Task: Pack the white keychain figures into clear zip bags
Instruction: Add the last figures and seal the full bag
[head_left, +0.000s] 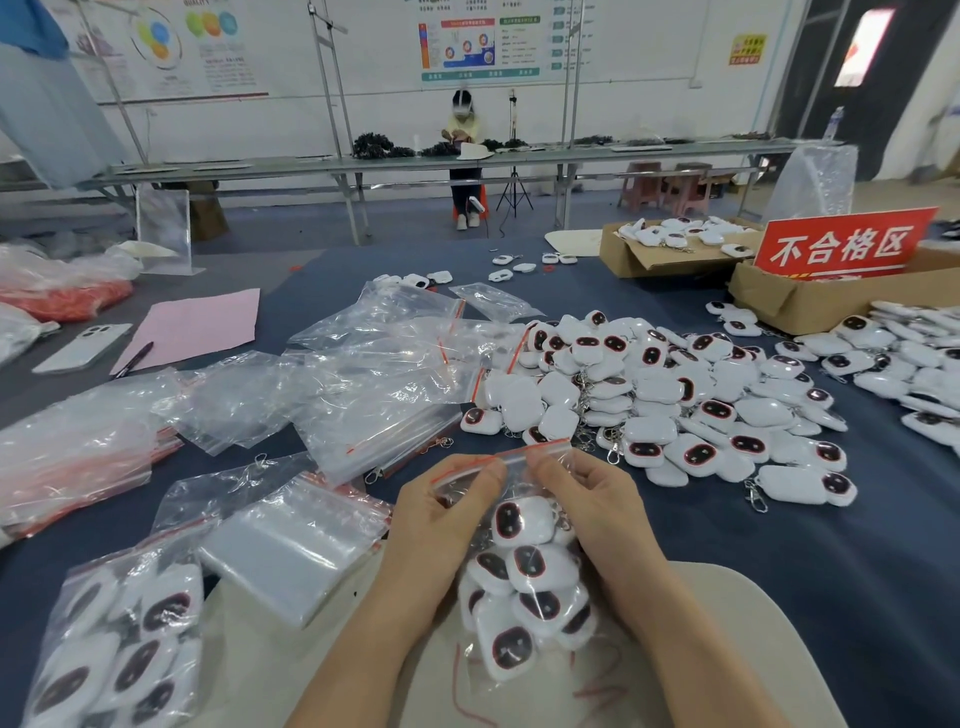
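Far left of the big pile of white keychain figures (675, 395), right at my near edge, there's a filled bag (119, 649) already stuffed with figures. Farther back, still well left of the pile, a phone (83, 348) lies next to a pen (134, 358) resting on the edge of a pink sheet (192, 327). Closer to the pile is a neat stack of empty bags (291, 551), and a mess of loose empty bags (374, 374) touches the pile's left edge.

Just in front of the pile, over the blue bench (831, 571), my left grip (447, 514) is pinching the red zip strip at the top of the zip bag (524, 587). That bag hangs down with several figures inside, dark faces showing. My right grip (592, 499) pinches the same strip at the other end, fingers curled on it.

Behind the pile on its right sits a cardboard box (649, 254) with more figures, then a red sign (841, 244).
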